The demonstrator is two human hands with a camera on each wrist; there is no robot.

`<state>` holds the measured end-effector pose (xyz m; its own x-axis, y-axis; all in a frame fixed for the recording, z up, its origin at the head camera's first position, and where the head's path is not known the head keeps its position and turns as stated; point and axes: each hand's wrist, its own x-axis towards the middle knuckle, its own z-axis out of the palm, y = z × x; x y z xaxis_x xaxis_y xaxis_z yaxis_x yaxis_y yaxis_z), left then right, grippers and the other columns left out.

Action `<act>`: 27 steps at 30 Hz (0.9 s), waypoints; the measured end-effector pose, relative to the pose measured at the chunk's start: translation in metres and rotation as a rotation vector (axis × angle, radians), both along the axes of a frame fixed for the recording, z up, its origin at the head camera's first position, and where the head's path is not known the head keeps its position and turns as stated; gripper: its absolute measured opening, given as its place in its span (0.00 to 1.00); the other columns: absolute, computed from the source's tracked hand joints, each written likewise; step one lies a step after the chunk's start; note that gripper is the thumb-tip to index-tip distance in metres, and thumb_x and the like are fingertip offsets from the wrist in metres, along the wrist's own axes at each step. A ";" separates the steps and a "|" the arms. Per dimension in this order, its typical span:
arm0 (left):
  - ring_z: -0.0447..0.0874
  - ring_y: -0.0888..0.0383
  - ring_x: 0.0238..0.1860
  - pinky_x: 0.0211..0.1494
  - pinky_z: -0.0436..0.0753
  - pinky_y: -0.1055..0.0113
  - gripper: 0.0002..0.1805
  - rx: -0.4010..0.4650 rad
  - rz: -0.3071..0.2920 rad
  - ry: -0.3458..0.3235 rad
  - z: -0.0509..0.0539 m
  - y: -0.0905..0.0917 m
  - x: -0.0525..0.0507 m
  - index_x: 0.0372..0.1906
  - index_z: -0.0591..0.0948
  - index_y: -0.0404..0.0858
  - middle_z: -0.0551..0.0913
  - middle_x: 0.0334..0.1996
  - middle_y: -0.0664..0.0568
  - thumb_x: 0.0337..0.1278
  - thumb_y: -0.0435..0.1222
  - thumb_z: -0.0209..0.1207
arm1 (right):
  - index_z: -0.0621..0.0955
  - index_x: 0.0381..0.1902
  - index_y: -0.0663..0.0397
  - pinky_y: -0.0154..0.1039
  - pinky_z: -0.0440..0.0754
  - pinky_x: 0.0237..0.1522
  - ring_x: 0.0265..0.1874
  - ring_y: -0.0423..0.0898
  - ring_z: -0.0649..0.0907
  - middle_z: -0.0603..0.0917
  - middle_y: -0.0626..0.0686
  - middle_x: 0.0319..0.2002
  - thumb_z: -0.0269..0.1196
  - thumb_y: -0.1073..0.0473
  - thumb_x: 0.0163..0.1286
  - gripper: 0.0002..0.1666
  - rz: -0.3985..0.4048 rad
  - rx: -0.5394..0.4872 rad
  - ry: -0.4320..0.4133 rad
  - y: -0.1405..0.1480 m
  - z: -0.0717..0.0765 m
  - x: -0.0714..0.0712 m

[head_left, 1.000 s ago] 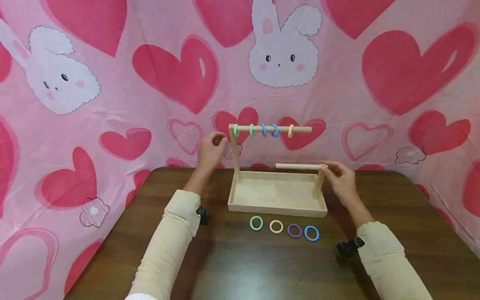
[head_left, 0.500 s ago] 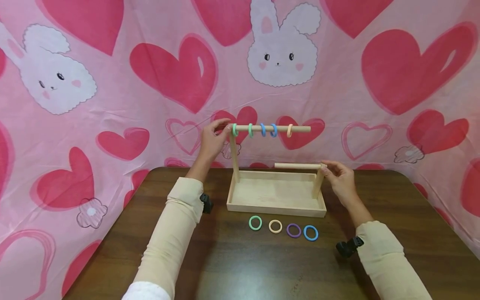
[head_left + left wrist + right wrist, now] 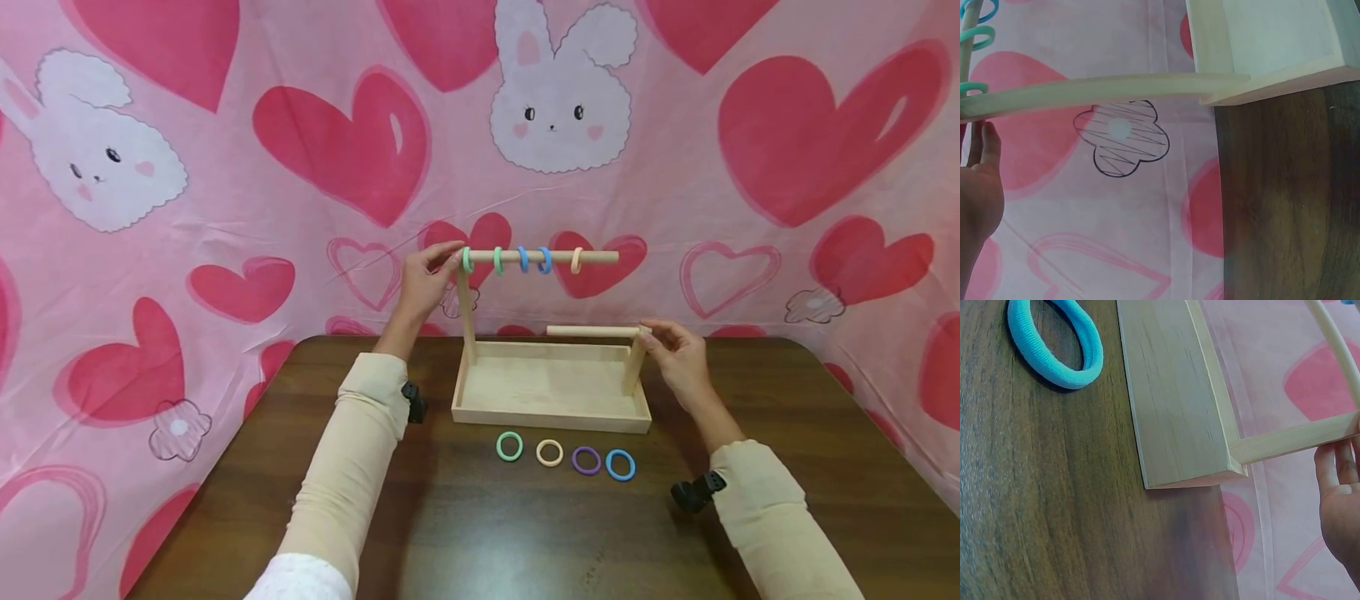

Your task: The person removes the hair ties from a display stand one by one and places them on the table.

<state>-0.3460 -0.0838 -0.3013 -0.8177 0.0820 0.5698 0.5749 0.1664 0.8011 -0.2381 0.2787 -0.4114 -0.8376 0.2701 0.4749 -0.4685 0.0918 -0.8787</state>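
Note:
A light wooden rack (image 3: 551, 415) has a tray base, a tall left post (image 3: 467, 321) and a shorter right post (image 3: 633, 371), each bearing a horizontal rod. Two green, two blue (image 3: 545, 260) and one peach hair tie (image 3: 576, 261) hang on the upper rod (image 3: 596, 257). My left hand (image 3: 426, 279) grips the top of the tall post with thumb and fingers, beside the outermost green hair tie (image 3: 467, 260). At the other end, my right hand (image 3: 681, 357) holds the top of the short post; the lower rod (image 3: 588, 331) carries nothing.
On the brown table (image 3: 480, 533), in front of the tray, lie a green (image 3: 509, 434), a cream (image 3: 549, 442), a purple (image 3: 586, 449) and a blue hair tie (image 3: 621, 452). A pink cloth (image 3: 300, 192) with hearts and rabbits hangs close behind the table.
My left hand has risen and moved right, from beside the tall post onto its top. The right hand stays on the short post. The hair ties have not moved.

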 end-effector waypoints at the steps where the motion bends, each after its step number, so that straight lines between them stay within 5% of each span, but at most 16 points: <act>1: 0.85 0.68 0.42 0.47 0.81 0.82 0.14 0.021 -0.007 0.002 -0.001 0.000 -0.001 0.54 0.84 0.25 0.85 0.52 0.29 0.67 0.28 0.61 | 0.82 0.49 0.76 0.18 0.80 0.38 0.34 0.25 0.84 0.88 0.31 0.34 0.63 0.75 0.68 0.13 0.001 0.001 0.002 0.000 0.000 0.000; 12: 0.81 0.74 0.34 0.39 0.80 0.79 0.11 0.099 0.026 0.018 -0.006 0.008 -0.006 0.49 0.85 0.24 0.86 0.45 0.28 0.65 0.26 0.62 | 0.88 0.44 0.53 0.18 0.81 0.38 0.34 0.25 0.84 0.88 0.31 0.33 0.63 0.75 0.68 0.14 0.000 0.000 0.003 0.000 0.000 0.001; 21: 0.83 0.76 0.34 0.42 0.81 0.79 0.11 0.138 0.001 0.008 -0.007 0.008 -0.006 0.49 0.84 0.22 0.89 0.40 0.39 0.65 0.25 0.61 | 0.85 0.47 0.67 0.18 0.81 0.38 0.34 0.24 0.84 0.88 0.31 0.34 0.62 0.76 0.68 0.12 -0.008 -0.014 -0.001 -0.001 -0.003 0.000; 27: 0.82 0.74 0.35 0.42 0.81 0.79 0.12 0.131 0.021 -0.025 -0.006 0.010 -0.006 0.50 0.84 0.23 0.86 0.44 0.34 0.66 0.26 0.61 | 0.81 0.50 0.80 0.18 0.81 0.38 0.34 0.25 0.84 0.88 0.32 0.33 0.62 0.76 0.68 0.14 0.007 -0.019 0.012 0.000 0.000 -0.001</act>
<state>-0.3516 -0.0742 -0.3068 -0.8324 -0.0095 0.5541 0.5522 0.0715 0.8307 -0.2392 0.2790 -0.4113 -0.8338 0.2735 0.4795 -0.4792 0.0725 -0.8747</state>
